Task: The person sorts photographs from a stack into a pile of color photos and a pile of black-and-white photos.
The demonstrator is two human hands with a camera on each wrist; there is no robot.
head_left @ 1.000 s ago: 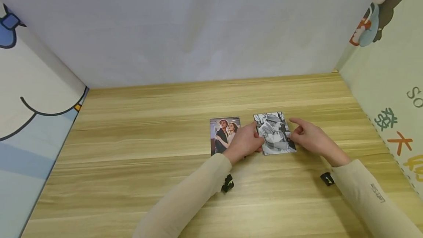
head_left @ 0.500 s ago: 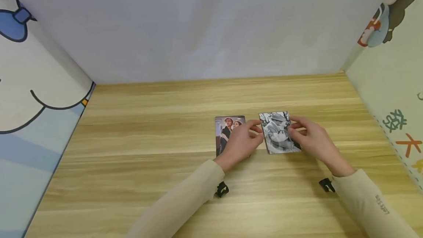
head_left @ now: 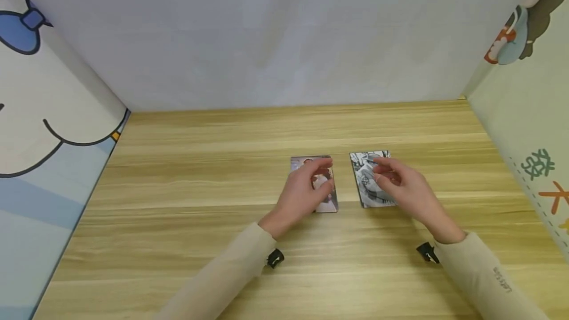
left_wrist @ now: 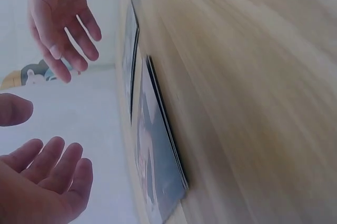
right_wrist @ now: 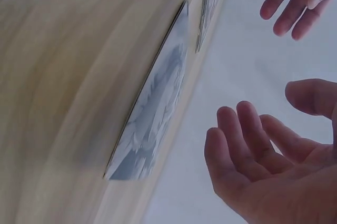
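Two photo cards lie flat side by side on the wooden table. My left hand hovers open over the colour photo and hides most of it. In the left wrist view the left hand stays clear of the colour photo, fingers relaxed. My right hand hovers open over the black-and-white photo. In the right wrist view a gap shows between the right hand and the black-and-white photo. Neither hand holds anything.
A grey back wall and cartoon-printed side panels close in the table on three sides. Bare wood stretches to the left of the photos and in front of them.
Both hands let go of the black-and-white photo's edges. My left hand moved left over the colour photo; my right hand shifted left above the black-and-white one.
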